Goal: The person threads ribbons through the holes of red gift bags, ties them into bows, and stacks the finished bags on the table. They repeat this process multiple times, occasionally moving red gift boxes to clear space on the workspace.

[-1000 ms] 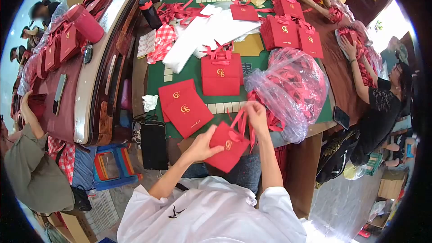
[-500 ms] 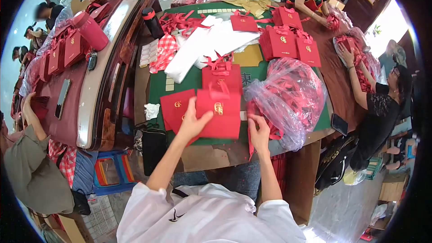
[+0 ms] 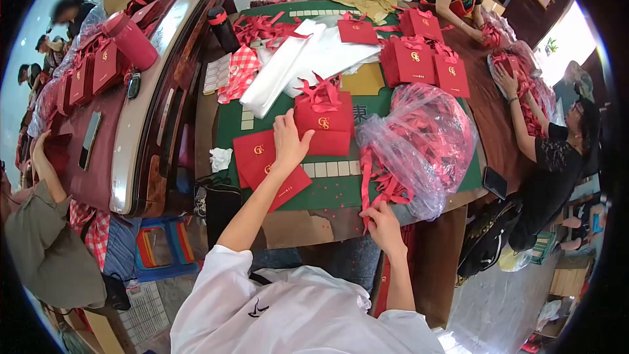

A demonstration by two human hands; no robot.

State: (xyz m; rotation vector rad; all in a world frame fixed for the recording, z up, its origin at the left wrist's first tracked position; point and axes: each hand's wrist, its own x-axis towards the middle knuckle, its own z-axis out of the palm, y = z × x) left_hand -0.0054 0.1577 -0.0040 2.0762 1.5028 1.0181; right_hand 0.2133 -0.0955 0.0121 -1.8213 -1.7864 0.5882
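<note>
My left hand [image 3: 290, 142] lies palm down with its fingers stretched along the left edge of a red gift bag [image 3: 332, 137], its thumb apart and over the bag's lower corner. This bag bears a gold logo and has red ribbon handles at its top. Just below the hand, flat red bags [image 3: 288, 187] overlap on the green mat. At the table's front edge my right hand [image 3: 385, 226] pinches a red ribbon [image 3: 365, 196] hanging from a bundle beside a clear plastic bag [image 3: 429, 137] full of red ribbons.
White plastic sheets [image 3: 295, 59] and stacked red bags [image 3: 409, 62] occupy the far side. A dark bottle [image 3: 223, 31] stands back left; a phone [image 3: 495, 182] lies front right. Co-workers handle red items on the right, and others work at the table [image 3: 98, 177] on the left.
My left hand has moved up and forward, and the red bag it held in front is now at the stack. My right hand has dropped nearer the table edge and closed on the ribbon.
</note>
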